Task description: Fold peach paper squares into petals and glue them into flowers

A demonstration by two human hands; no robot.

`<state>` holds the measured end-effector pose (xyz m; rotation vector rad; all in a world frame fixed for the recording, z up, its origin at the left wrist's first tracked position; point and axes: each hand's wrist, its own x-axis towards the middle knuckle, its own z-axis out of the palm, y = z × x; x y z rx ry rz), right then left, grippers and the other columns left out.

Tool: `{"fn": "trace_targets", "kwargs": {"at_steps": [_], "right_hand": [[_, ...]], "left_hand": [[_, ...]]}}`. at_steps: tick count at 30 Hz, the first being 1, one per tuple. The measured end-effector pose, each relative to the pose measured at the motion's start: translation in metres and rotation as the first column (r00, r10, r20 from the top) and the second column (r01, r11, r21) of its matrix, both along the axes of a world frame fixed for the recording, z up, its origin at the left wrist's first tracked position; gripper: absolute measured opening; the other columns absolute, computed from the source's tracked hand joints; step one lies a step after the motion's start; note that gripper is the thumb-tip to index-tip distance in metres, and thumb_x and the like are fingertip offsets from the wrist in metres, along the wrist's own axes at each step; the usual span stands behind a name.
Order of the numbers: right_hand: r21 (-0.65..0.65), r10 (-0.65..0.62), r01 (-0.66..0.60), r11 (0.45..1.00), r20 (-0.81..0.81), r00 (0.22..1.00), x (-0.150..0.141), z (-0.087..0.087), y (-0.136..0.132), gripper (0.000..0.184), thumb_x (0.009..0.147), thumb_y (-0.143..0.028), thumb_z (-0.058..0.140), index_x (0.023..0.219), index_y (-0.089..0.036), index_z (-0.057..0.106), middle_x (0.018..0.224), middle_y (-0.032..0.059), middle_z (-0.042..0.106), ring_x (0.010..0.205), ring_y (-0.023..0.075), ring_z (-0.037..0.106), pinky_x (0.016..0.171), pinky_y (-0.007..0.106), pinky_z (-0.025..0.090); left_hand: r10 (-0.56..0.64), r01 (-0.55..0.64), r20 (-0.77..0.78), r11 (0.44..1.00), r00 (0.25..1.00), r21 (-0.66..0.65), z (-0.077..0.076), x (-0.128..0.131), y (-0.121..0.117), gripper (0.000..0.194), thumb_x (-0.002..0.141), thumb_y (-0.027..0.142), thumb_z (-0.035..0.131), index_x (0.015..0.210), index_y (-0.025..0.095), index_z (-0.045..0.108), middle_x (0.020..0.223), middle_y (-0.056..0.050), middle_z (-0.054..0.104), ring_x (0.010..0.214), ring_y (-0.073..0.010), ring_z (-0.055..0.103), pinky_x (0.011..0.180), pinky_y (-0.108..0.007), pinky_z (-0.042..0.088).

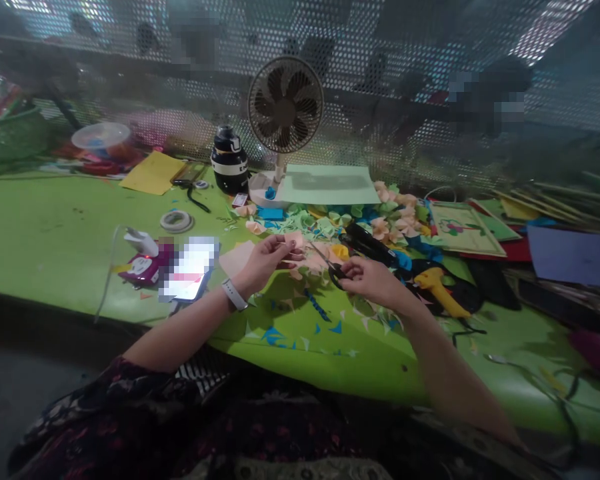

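Between the thumb and fingers of my left hand is a small piece of peach paper. My right hand grips black-handled scissors, their blades pointing up and left toward that paper, apparently a little apart from it. A larger peach sheet lies beside my left hand. Below and behind both hands, peach paper pieces cover the green table. Blue paper scraps are scattered nearer the front edge.
Folded paper flowers are heaped behind my hands, near a fan and a black bottle. To the right lie a black stapler-like tool and a yellow glue gun. A lit phone stands left, beside a tape roll.
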<state>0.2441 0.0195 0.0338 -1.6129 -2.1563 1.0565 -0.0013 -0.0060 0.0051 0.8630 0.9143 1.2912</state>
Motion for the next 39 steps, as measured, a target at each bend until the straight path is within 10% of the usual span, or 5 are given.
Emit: {"fn": "trace_targets", "kwargs": {"at_steps": [7, 39], "right_hand": [[-0.203, -0.156, 0.069, 0.977, -0.451, 0.879, -0.018, -0.003, -0.009, 0.044, 0.058, -0.05, 0.081, 0.078, -0.019, 0.055, 0.067, -0.0006, 0.062, 0.051, 0.011, 0.056, 0.052, 0.027, 0.049], [-0.171, -0.036, -0.034, 0.985, -0.39, 0.92, -0.03, -0.008, -0.018, 0.055, 0.054, -0.056, 0.085, 0.075, -0.022, 0.047, 0.064, -0.0069, 0.046, 0.058, 0.0101, 0.043, 0.053, 0.024, 0.034]], "left_hand": [[-0.02, 0.019, 0.029, 0.999, 0.999, 0.031, 0.001, 0.002, -0.004, 0.034, 0.073, 0.036, 0.083, 0.082, 0.015, 0.058, 0.094, -0.007, 0.076, 0.092, -0.0186, 0.074, 0.075, -0.027, 0.056], [-0.12, 0.121, 0.025, 0.992, 0.992, -0.026, 0.005, 0.004, -0.011, 0.032, 0.073, 0.036, 0.083, 0.079, 0.012, 0.062, 0.091, -0.009, 0.077, 0.081, -0.0166, 0.075, 0.074, -0.028, 0.059]]}}
